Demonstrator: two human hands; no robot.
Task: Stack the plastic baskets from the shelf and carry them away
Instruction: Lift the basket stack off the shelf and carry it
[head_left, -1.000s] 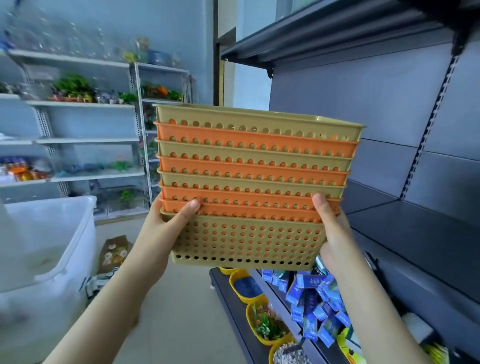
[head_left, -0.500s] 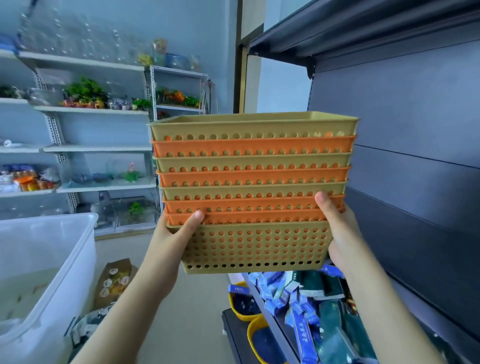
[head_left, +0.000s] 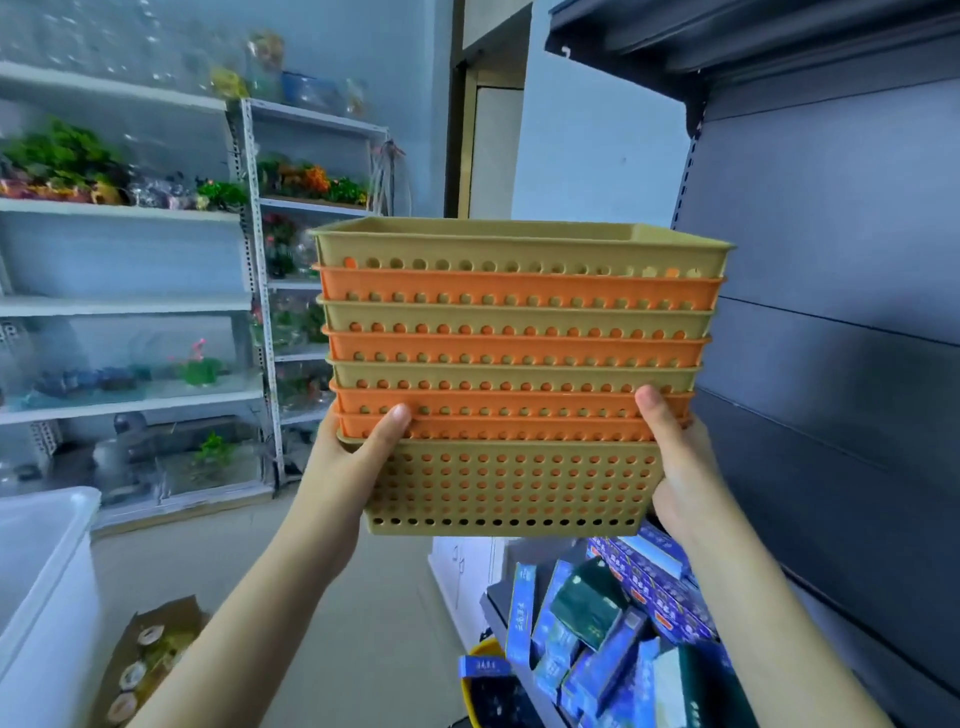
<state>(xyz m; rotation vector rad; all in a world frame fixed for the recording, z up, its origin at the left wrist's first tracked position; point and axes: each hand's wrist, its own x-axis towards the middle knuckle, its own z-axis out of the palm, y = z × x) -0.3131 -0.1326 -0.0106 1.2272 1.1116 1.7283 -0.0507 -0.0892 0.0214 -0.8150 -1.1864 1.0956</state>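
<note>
A nested stack of perforated plastic baskets (head_left: 514, 384), alternating tan and orange, floats at chest height in front of me. My left hand (head_left: 345, 467) grips the stack's left side, thumb across the lowest orange rims. My right hand (head_left: 675, 462) clasps the right side in the same way, thumb up over the rims. The stack is level and held away from the dark grey shelf unit (head_left: 831, 364) on the right, whose visible boards are bare.
Blue boxes (head_left: 613, 623) and a yellow bowl (head_left: 480, 654) crowd the low shelf below the stack. A white plastic tub (head_left: 41, 571) stands at the left, a cardboard box (head_left: 150, 649) on the floor beside it. White shelving with plants (head_left: 124, 218) lines the far wall.
The stack stays in both hands with the same grip. My view has swung to the right and the stack now sits lower and more level in it.
</note>
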